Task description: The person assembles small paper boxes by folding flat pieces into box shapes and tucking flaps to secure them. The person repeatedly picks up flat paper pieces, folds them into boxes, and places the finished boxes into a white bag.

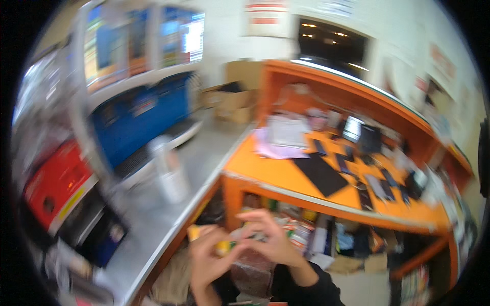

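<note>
My left hand and my right hand are raised close together at the lower middle, fingertips nearly meeting. A small yellow thing with some green shows between the thumb and fingers of my left hand; blur hides its kind. The fingers of my right hand are bent into a pinch beside it, around something pale that I cannot make out. Both hands are above the floor, in front of the orange desk.
At left a metal counter carries a blue-fronted drinks dispenser, stacked clear cups and a red machine. Papers, phones and a black mat lie on the desk. Packages crowd the shelf below it.
</note>
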{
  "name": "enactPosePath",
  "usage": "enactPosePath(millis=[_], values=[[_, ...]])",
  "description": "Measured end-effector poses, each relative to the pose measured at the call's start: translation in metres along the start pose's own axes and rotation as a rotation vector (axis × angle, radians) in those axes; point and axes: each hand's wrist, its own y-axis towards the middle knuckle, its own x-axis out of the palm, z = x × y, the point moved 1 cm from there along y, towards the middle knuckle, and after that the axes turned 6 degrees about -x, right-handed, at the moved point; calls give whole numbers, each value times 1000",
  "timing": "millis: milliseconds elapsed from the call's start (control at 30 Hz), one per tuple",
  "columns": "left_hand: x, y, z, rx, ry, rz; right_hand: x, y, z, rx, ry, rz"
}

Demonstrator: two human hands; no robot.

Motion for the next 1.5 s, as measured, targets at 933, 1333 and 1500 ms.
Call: enactPosePath(millis=[933, 1333, 1500], values=[[57, -22, 1, 13, 66, 256, 15, -24, -53, -1042, -701, 492], [61, -29, -5, -47, 29, 255, 29, -46, -46, -1283, -451, 328], [62, -29, -6, -68, 27, 258, 29, -50, -48, -1271, -464, 348]])
